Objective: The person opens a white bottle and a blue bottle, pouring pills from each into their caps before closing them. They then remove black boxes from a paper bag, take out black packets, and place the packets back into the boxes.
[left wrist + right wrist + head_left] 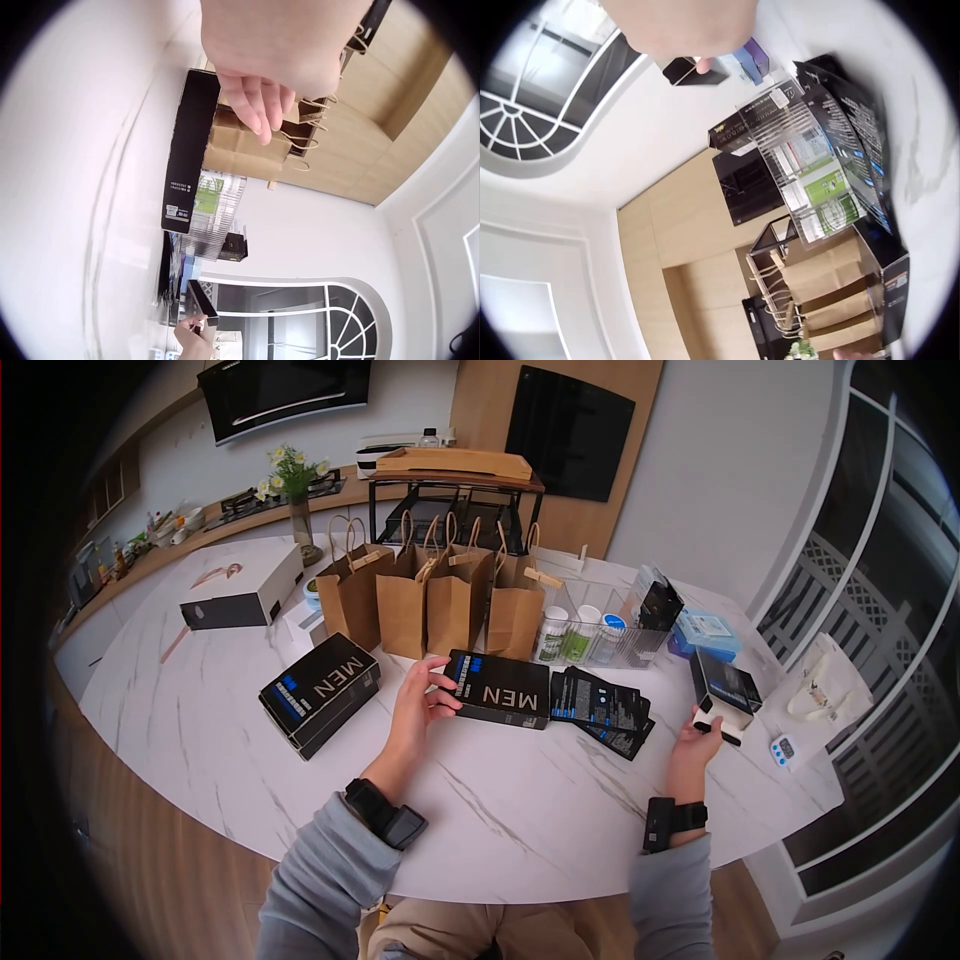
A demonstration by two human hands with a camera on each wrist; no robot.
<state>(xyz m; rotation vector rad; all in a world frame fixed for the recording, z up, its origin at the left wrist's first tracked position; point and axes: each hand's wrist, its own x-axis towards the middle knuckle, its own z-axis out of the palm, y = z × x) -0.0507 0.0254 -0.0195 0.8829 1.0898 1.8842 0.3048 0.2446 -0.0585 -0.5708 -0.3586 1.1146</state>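
Observation:
My left hand (412, 710) is at the left end of a black box marked MEN (500, 690), fingertips over its edge. In the left wrist view, the fingers of that hand (259, 97) are extended and relaxed, above the black box (187, 157). At the right, my right hand (693, 742) grips a second black box (727, 685), tilted, with a white inside showing at its near end. Several flat black packets (600, 705) with blue and white print lie fanned between the hands. Another black MEN box (320, 695) rests left of my left hand.
Several brown paper bags (455, 605) with clipped handles stand behind the middle box. A clear bin (625, 645) holds white bottles and a black box. Farther right are a blue pack (705, 630), a white bag (822, 685) and a small timer (785, 750). A white box (245, 590) stands back left.

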